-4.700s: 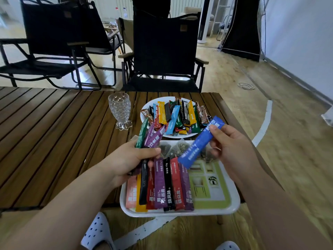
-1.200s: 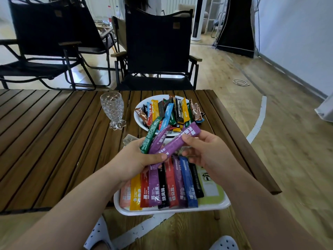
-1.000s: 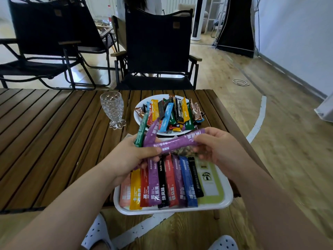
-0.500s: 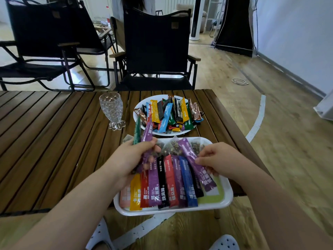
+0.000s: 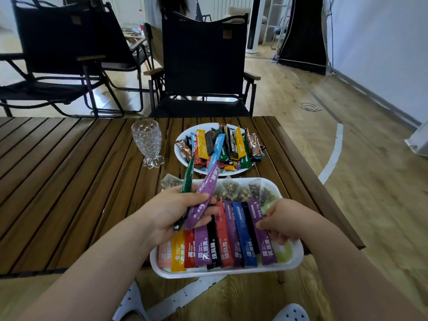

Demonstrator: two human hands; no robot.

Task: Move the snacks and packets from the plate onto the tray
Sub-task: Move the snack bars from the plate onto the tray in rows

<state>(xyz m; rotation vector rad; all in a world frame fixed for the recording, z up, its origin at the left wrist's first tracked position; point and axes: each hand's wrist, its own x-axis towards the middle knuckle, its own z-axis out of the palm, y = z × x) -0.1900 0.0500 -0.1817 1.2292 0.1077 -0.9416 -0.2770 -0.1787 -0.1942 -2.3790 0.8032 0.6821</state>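
A cut-glass goblet [image 5: 148, 144] stands on the slatted wooden surface [image 5: 69, 181], left of the work. The left hand [image 5: 176, 212], forearm reaching in from the lower left, grips two sachets fanned upward over the tray's left side: a green stick packet [image 5: 188, 179] and a purple stick packet [image 5: 207, 191], whose lower ends poke out below the palm. Beneath them a row of coloured packets [image 5: 222, 242] lies side by side on the white tray [image 5: 227, 273], the leftmost tops hidden by that hand; mesh tea bags [image 5: 234, 191] line the far end. Beyond the tray, the white plate [image 5: 231, 173] holds a heap of snacks [image 5: 222, 147]. The right hand [image 5: 287, 221], fingers curled, pinches the end purple packet [image 5: 266, 245], which lies at the row's right end, and covers much of the tray's green print.
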